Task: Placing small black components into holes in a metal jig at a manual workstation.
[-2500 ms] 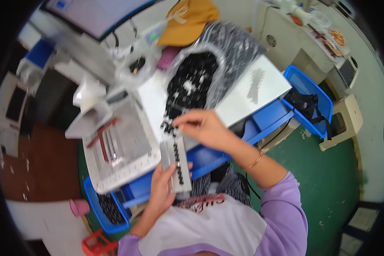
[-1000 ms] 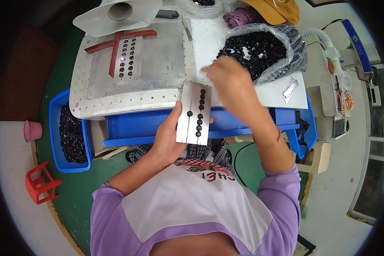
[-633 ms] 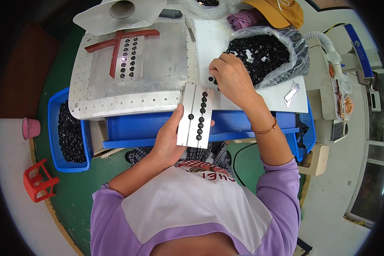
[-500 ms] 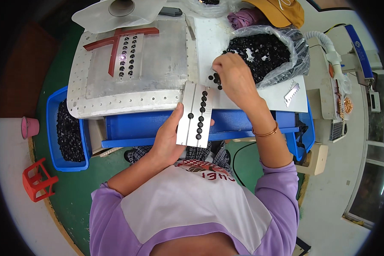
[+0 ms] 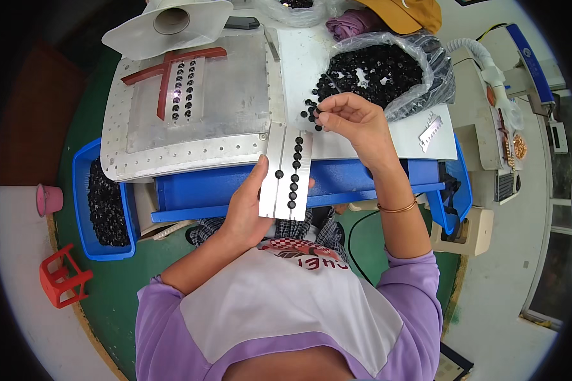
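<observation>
My left hand (image 5: 241, 202) holds a silver metal plate (image 5: 269, 195) by its left edge, thumb on top and fingers underneath. The plate has two lengthwise grooves. Several small black button-like pieces (image 5: 293, 178) line the right groove, and a single one (image 5: 279, 174) sits in the left. Above and right of the plate, the thumb and forefinger of my right hand (image 5: 362, 127) are pinched on a small dark piece, mostly covered by the fingertips. Beside those fingertips, loose black pieces (image 5: 304, 114) lie on the white tabletop, trailing from an open clear bag (image 5: 429, 76) full of them.
A red T-shaped bar (image 5: 165, 89) lies on the perforated metal board (image 5: 235, 89) beside two rows of shiny black pieces. A silver toothed strip (image 5: 431, 133) rests at the table's right. Blue bins (image 5: 133, 222) flank the table; a red stool (image 5: 63, 279) stands at left.
My right hand has drawn back slightly from the loose pieces, turning so the thumb and forefinger pinch shows. The plate stays in my left hand, with the same pieces on it.
</observation>
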`<state>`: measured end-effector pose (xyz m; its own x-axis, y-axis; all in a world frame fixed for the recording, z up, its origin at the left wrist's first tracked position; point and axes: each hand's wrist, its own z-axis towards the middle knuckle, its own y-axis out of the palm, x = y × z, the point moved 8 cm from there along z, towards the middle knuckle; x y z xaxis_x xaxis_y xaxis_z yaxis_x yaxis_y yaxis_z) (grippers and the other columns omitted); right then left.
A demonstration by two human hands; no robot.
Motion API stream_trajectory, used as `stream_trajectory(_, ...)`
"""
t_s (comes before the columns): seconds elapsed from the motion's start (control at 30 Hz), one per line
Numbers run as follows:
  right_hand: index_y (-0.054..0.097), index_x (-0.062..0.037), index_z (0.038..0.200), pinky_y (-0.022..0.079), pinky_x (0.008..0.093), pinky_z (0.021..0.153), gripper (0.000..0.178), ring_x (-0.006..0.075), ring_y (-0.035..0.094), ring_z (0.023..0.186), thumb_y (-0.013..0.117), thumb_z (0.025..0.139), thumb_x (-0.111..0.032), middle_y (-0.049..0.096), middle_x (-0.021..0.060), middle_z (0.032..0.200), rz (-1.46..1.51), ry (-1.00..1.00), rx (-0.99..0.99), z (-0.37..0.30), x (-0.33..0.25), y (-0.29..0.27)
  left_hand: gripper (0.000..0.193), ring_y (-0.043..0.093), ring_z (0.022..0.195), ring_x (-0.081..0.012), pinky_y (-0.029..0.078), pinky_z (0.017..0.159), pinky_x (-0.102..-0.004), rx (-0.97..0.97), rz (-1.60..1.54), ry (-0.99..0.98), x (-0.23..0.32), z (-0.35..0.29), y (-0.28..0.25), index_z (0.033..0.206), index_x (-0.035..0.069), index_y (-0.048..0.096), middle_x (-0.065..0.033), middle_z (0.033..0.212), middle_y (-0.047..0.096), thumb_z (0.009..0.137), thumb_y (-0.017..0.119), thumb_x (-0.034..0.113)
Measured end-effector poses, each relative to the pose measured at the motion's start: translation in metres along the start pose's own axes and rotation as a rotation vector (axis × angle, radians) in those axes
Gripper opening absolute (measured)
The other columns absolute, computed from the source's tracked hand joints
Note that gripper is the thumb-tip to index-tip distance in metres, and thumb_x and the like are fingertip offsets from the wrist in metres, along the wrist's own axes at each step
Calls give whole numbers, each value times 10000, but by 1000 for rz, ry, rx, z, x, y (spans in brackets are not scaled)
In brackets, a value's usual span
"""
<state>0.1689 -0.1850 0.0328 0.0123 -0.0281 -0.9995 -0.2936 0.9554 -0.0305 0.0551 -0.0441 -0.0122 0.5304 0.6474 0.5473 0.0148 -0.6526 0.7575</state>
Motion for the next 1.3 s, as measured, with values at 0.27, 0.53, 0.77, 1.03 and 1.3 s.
stream_trajectory(0.27, 659, 11, 1022, 519, 253, 714, 186, 124, 640, 798, 696, 841, -15, 678, 67, 893, 83, 50, 19, -3, 2, 1, 578, 612, 1103, -261, 493, 937, -374, 20, 9, -12, -1, 0, 0, 1391, 5, 384, -190, 1197, 601, 1039, 269, 448)
stream_trajectory(0.53, 688, 22, 1054, 512, 256, 730, 215, 119, 622, 798, 674, 848, -40, 686, 67, 904, 103, 52, -11, -3, 2, 8, 575, 617, 1093, -255, 504, 919, -370, 11, -10, -10, -1, 3, 1, 1377, 2, 401, -184, 1183, 610, 1040, 261, 447)
stream_trajectory(0.77, 678, 19, 953, 499, 286, 690, 143, 179, 623, 752, 642, 816, -8, 657, 92, 827, -389, -139, 6, -21, -34, 42, 557, 635, 1037, -226, 517, 887, -357, -7, -10, 6, -2, 4, -4, 1349, 13, 432, -161, 1142, 628, 1040, 270, 448)
stream_trajectory(1.03, 620, 20, 932, 512, 350, 685, 260, 283, 587, 785, 627, 677, -29, 580, 116, 852, -1143, -660, -224, -53, -60, 101, 446, 576, 1079, -155, 472, 936, -347, -14, -150, -38, -9, 2, -7, 1338, 94, 434, -51, 1167, 574, 1046, 307, 407)
stream_trajectory(1.3, 625, 24, 935, 501, 382, 718, 259, 306, 578, 806, 625, 679, -19, 575, 130, 859, -1105, -594, -278, -60, -58, 105, 450, 567, 1112, -197, 456, 950, -385, 14, -108, -82, -15, 1, -16, 1313, 99, 471, -62, 1180, 581, 1040, 303, 416)
